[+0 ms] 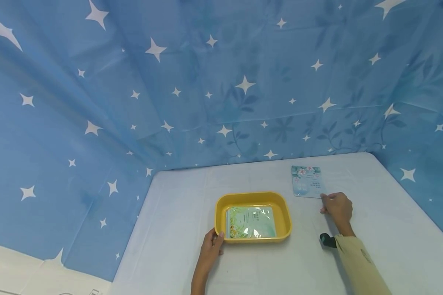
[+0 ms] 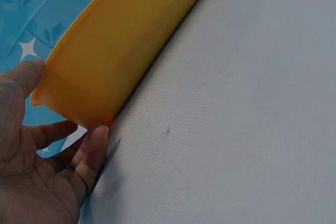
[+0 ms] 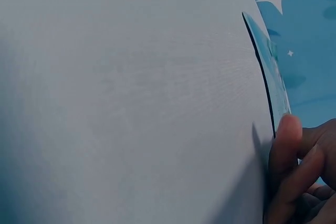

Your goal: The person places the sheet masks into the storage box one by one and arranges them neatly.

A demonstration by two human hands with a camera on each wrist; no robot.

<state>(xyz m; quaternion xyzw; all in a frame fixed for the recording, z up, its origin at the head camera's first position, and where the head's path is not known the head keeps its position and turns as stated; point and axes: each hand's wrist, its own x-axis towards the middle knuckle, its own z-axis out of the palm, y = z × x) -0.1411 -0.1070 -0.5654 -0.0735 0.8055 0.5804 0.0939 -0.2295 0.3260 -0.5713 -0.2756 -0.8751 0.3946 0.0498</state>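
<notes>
A yellow plastic tray stands on the white table, and inside it lies a flat green printed packet with a shiny surface. My left hand holds the tray by its near left corner. In the left wrist view, the thumb is at the rim of the tray and other fingertips are at the lower corner. Farther back on the right is a flat blue packet printed with flowers. My right hand pinches its near right corner; in the right wrist view the packet shows almost edge-on.
The white cloth-covered table has rounded far corners. A blue curtain with white stars hangs behind it and along both sides. A dark object sits at the right wrist, by the sleeve cuff.
</notes>
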